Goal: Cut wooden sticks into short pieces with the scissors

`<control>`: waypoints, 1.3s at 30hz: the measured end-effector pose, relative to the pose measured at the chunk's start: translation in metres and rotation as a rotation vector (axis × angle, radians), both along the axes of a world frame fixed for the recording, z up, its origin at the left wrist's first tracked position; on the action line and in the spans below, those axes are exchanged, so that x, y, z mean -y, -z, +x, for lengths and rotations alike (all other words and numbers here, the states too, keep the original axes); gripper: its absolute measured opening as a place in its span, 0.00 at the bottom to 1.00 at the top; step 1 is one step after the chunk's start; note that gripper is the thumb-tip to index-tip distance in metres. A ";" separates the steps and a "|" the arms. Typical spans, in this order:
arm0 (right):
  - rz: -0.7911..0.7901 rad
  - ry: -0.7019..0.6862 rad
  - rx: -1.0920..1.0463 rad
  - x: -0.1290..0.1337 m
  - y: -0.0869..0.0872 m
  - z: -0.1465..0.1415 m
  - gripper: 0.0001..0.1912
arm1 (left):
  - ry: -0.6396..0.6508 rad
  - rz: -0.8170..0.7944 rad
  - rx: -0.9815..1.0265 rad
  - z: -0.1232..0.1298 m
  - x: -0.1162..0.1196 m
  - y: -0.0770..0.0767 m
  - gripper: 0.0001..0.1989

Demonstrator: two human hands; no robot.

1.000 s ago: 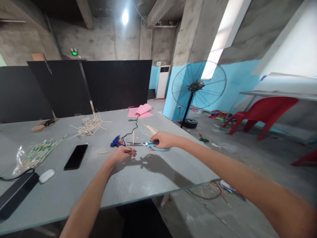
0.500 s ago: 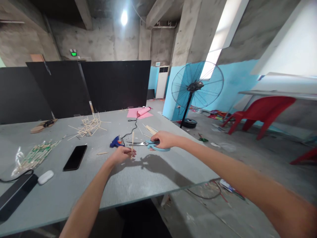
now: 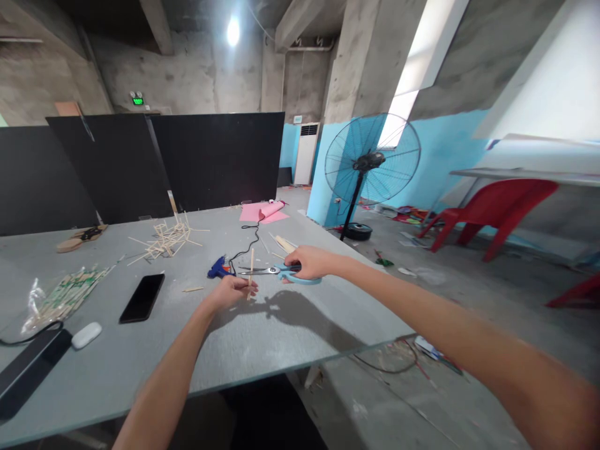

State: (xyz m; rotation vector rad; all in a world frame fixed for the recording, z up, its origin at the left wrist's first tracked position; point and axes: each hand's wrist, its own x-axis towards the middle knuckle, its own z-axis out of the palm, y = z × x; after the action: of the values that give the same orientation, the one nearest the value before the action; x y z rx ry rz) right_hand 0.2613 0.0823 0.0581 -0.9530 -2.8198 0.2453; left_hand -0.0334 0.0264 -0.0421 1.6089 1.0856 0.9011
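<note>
My left hand pinches a thin wooden stick that stands nearly upright above the table. My right hand grips light-blue-handled scissors, fingers wrapped in the loops. Their blades point left and lie across the stick just above my left fingers; whether they are fully closed on it is too small to tell. Just behind the blades rests a blue glue gun with a black cord. Beyond my right hand lie several loose sticks, partly hidden by it.
On the grey table are a stick framework, a phone, a bag of sticks, a white case, a black box and pink paper. A fan stands past the table's right edge.
Both hands, the stick and the scissors hold almost the same position. The whole view has shifted very slightly.
</note>
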 end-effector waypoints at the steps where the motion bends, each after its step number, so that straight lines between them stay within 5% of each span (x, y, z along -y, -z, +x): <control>1: 0.000 0.000 -0.002 0.000 0.000 0.000 0.26 | 0.000 0.002 -0.002 0.000 0.000 0.000 0.16; 39: -0.028 0.013 0.004 0.001 0.003 0.000 0.26 | 0.003 -0.010 -0.012 -0.001 0.000 -0.001 0.16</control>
State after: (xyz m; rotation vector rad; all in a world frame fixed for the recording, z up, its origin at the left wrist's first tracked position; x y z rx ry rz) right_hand 0.2610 0.0812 0.0553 -0.9787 -2.8195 0.2820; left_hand -0.0344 0.0262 -0.0412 1.6097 1.0942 0.8837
